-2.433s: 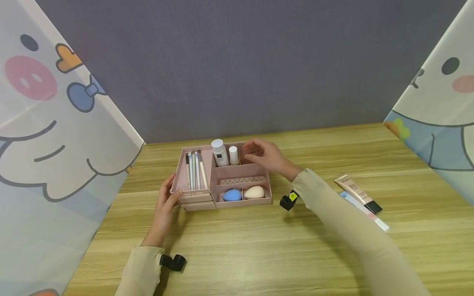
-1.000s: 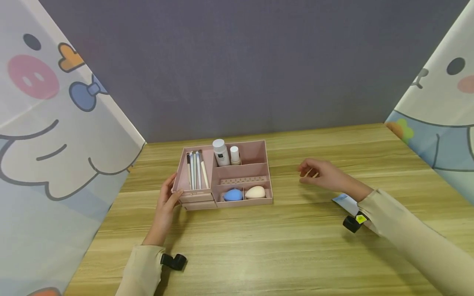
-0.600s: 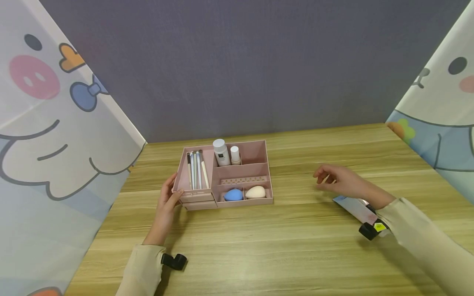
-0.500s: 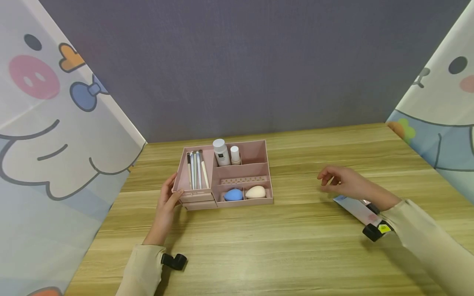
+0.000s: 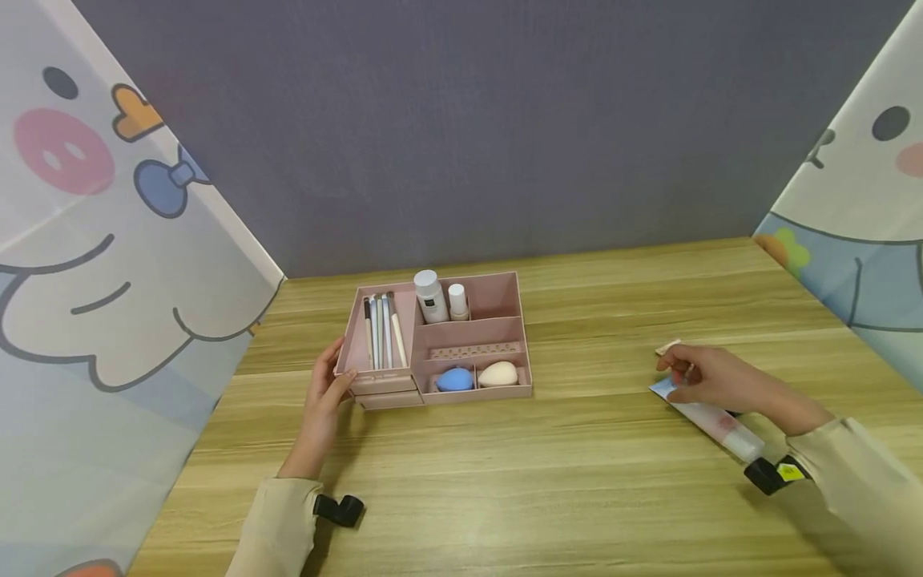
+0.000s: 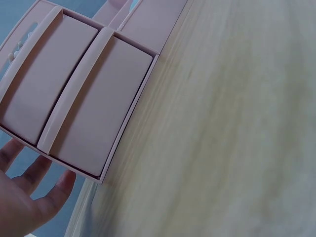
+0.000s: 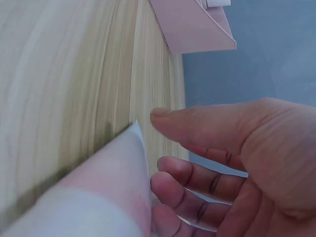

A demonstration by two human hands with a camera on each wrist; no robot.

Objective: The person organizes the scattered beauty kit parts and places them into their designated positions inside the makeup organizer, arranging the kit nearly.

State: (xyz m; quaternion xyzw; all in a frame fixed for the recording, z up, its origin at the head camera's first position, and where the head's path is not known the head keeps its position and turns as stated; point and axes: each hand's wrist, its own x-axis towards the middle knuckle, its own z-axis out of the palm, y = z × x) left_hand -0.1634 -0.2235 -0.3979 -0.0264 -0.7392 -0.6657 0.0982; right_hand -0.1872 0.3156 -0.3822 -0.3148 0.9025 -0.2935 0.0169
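In the head view, a pink makeup organizer (image 5: pixel 440 332) stands on the table. My left hand (image 5: pixel 321 405) holds its left front corner, thumb at the front edge and fingers along the side. In the left wrist view the fingers (image 6: pixel 61 187) touch the side by two drawers (image 6: pixel 101 103). My right hand (image 5: pixel 728 383) is over a white and light-blue squeeze tube (image 5: pixel 710 421) lying on the table. The right wrist view shows thumb and loosely bent fingers apart beside the tube's flat end (image 7: pixel 133 138). Behind that hand, a BB cream tube (image 5: pixel 668 347) is mostly hidden.
In the organizer are several makeup brushes (image 5: pixel 384 332), a white bottle (image 5: pixel 430 298), a smaller white-capped bottle (image 5: pixel 457 303), a blue makeup sponge (image 5: pixel 455 380) and a cream makeup sponge (image 5: pixel 498 374). A grey panel (image 5: pixel 505 136) rises behind the wooden table (image 5: pixel 505 489).
My right hand has left the organizer's back right compartment and moved right to the tubes, now down over the white and light-blue one. My left hand has stayed at the organizer's corner.
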